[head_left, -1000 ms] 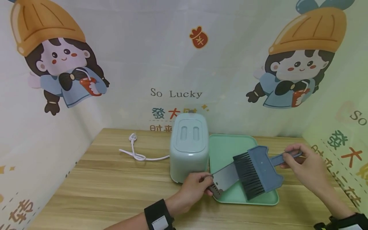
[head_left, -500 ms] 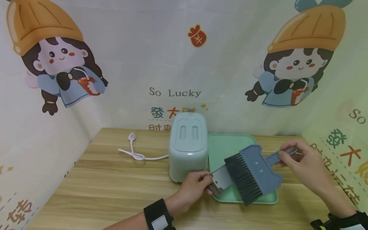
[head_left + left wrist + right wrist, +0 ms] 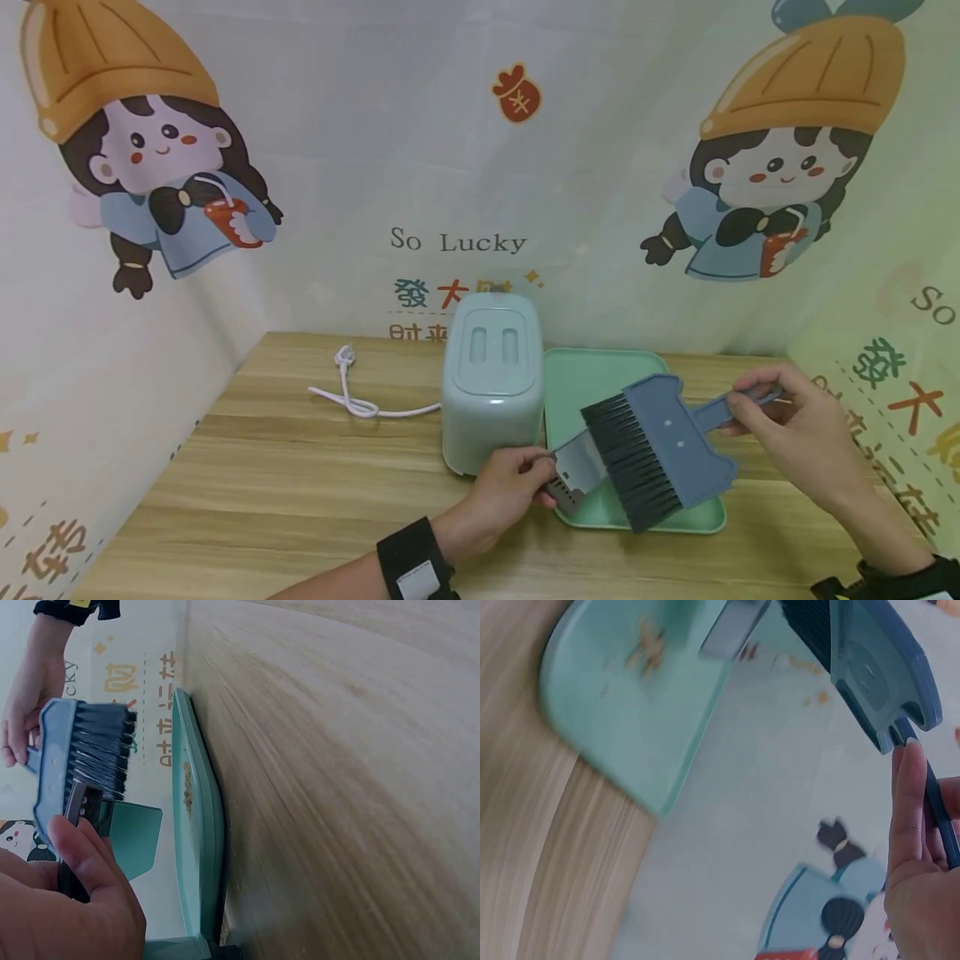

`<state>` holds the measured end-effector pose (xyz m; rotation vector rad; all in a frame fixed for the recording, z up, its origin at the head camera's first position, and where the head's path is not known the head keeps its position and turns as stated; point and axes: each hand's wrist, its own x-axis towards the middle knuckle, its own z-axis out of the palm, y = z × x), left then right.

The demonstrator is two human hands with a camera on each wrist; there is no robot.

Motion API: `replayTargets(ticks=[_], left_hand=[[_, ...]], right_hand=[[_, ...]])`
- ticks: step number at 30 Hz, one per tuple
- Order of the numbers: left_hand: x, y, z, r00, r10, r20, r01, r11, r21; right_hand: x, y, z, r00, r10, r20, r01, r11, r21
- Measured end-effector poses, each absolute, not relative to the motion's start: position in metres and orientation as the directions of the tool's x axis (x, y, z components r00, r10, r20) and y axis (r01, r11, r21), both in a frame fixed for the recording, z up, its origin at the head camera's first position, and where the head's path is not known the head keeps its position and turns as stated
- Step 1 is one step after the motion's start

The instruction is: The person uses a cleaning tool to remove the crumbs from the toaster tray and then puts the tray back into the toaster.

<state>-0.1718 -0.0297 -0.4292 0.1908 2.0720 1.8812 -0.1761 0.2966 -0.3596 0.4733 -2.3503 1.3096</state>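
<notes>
A blue hand brush (image 3: 681,446) with black bristles is pinched by its narrow handle in my right hand (image 3: 802,437). My left hand (image 3: 498,500) grips the dark slotted end of a flat metal crumb tray (image 3: 577,468), held tilted over the green tray (image 3: 603,379). In the head view the bristles (image 3: 630,467) lie across the crumb tray and hide its far part. Brown crumbs (image 3: 649,649) lie on the green tray in the right wrist view. The left wrist view also has the crumbs (image 3: 187,787) on it, below the brush.
A pale green toaster (image 3: 492,425) stands end-on just behind my left hand, close beside the green tray. Its white power cord (image 3: 360,408) lies looped on the wooden table (image 3: 300,500) to the left. A printed cloth (image 3: 450,167) hangs behind the table.
The brush has moved left along the crumb tray towards my left hand, covering more of it. My left hand holds its place.
</notes>
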Motion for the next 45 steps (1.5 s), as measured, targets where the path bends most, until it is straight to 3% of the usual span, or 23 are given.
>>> replayTargets(ticks=[5, 15, 20, 25, 29, 37, 45], left_hand=[[-0.172, -0.029, -0.430, -0.942, 0.299, -0.151, -0.122, 0.112, 0.986], [-0.171, -0.030, -0.428, -0.940, 0.305, -0.155, -0.123, 0.120, 0.985], [-0.170, -0.031, -0.428, -0.940, 0.304, -0.155, -0.121, 0.128, 0.984], [-0.171, -0.030, -0.427, -0.941, 0.303, -0.152, -0.119, 0.123, 0.985], [-0.171, -0.030, -0.428, -0.940, 0.305, -0.154, -0.121, 0.124, 0.985], [-0.171, -0.028, -0.428, -0.940, 0.303, -0.155, -0.123, 0.122, 0.985], [-0.172, -0.027, -0.430, -0.941, 0.307, -0.141, -0.113, 0.107, 0.988]], right_hand=[[-0.174, 0.278, -0.359, -0.842, -0.196, 0.503, -0.538, 0.378, -0.754], [-0.183, 0.315, -0.368, -0.810, -0.067, 0.582, -0.457, 0.693, -0.557], [-0.184, 0.314, -0.359, -0.814, -0.018, 0.580, -0.441, 0.669, -0.599], [-0.176, 0.297, -0.355, -0.850, -0.097, 0.518, -0.462, 0.610, -0.644], [-0.173, 0.297, -0.360, -0.850, -0.140, 0.508, -0.476, 0.619, -0.625], [-0.178, 0.323, -0.364, -0.817, -0.088, 0.570, -0.454, 0.708, -0.541], [-0.185, 0.317, -0.350, -0.825, -0.084, 0.559, -0.461, 0.673, -0.579]])
